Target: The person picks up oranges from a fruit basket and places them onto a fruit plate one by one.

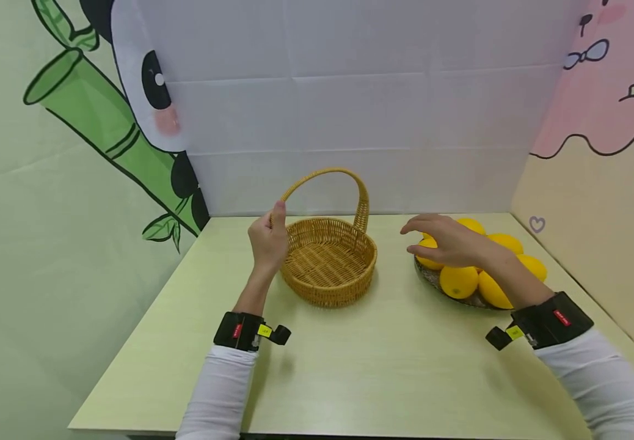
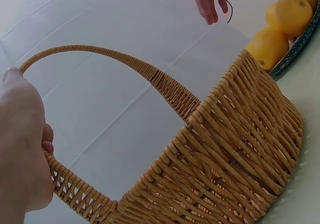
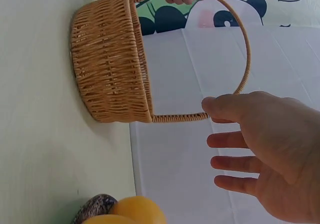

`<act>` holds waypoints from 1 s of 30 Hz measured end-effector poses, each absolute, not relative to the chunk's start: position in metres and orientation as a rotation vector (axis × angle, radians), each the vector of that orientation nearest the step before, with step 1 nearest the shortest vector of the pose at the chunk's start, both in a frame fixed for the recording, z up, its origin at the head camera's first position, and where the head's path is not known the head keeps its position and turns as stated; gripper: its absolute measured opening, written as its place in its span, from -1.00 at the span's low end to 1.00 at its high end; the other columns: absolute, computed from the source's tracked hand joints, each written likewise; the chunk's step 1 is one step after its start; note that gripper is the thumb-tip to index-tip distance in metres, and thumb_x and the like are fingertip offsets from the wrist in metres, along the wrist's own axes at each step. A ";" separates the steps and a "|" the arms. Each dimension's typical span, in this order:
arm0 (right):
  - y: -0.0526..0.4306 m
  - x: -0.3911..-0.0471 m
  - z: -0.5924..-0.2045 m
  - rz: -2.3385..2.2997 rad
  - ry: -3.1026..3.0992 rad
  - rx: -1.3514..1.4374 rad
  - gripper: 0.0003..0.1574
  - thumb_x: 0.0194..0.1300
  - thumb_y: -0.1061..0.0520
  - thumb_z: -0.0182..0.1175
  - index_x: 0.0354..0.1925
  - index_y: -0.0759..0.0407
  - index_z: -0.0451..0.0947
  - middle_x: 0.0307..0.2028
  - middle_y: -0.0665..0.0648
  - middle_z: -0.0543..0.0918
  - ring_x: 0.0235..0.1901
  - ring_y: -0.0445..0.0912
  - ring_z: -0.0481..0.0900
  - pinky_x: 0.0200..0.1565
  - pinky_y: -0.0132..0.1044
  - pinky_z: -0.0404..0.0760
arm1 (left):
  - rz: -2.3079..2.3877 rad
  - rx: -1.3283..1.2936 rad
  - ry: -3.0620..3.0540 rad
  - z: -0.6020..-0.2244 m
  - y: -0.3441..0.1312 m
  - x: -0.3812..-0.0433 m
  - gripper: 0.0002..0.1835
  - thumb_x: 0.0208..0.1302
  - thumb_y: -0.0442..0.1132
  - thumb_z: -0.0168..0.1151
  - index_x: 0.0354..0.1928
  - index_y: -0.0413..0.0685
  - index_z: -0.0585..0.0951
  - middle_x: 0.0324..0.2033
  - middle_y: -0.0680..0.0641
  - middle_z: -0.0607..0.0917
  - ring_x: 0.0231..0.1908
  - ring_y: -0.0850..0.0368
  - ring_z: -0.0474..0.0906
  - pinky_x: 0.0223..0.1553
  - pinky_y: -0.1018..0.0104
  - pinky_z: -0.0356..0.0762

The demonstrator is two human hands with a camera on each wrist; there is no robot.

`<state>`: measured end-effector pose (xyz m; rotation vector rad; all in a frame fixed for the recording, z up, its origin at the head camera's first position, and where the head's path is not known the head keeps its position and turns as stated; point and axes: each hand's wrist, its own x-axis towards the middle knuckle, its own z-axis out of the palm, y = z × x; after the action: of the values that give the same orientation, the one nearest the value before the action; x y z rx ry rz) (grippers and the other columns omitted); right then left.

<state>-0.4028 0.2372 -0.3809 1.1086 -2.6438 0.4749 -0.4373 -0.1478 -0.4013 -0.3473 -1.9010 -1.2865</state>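
A round wicker basket (image 1: 328, 296) with a tall arched handle (image 1: 362, 201) stands on the table, and its woven bottom shows bare. My left hand (image 1: 270, 241) grips the left side of that handle, thumb up along it. In the left wrist view the left hand (image 2: 22, 139) covers part of the handle. My right hand (image 1: 443, 241) is held over a dark speckled plate of yellow-orange citrus fruits (image 1: 459, 282), hiding some of them. In the right wrist view the right hand (image 3: 270, 144) has its fingers extended and apart, holding nothing.
The pale table (image 1: 350, 373) carries the basket in the middle and the fruit plate (image 1: 431, 278) at the right. A white sheet (image 1: 405, 122) hangs along the back edge, and patterned walls flank both sides.
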 end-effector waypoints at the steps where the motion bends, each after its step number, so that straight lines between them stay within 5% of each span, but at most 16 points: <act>1: 0.233 -0.402 -0.381 0.483 -2.639 1.119 -0.50 0.42 0.03 0.33 0.23 0.18 0.59 0.25 0.21 0.57 0.30 0.15 0.39 0.28 0.21 0.39 | -1.281 -0.347 -1.895 -0.401 -0.149 -0.439 -0.32 0.59 0.17 -0.04 -0.73 0.05 0.15 -0.81 0.08 0.16 -0.79 0.22 -0.02 -0.76 0.45 -0.10; 23: 0.161 -0.398 -0.417 0.633 -2.350 1.319 -0.44 0.39 0.02 0.36 0.27 0.15 0.55 0.29 0.18 0.51 0.32 -0.01 0.34 0.31 0.04 0.41 | -1.196 -0.238 -1.860 -0.394 -0.193 -0.479 -0.32 0.56 0.16 0.03 -0.73 0.02 0.14 -0.78 0.07 0.11 -0.76 0.27 -0.08 -0.69 0.39 -0.15; 30: 0.153 -0.397 -0.430 0.576 -2.384 1.293 -0.33 0.42 -0.11 0.31 0.37 0.12 0.46 0.37 0.18 0.41 0.38 0.03 0.26 0.34 0.09 0.35 | -1.195 -0.169 -1.953 -0.394 -0.206 -0.481 -0.29 0.52 0.35 -0.08 -0.68 0.01 0.19 -0.75 0.03 0.16 -0.73 0.18 0.00 -0.66 0.37 -0.10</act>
<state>-0.3973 0.1528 -0.4298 1.2925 -2.3836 0.5757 -0.4812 -0.2057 -0.3942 -0.1693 -1.9528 -1.1947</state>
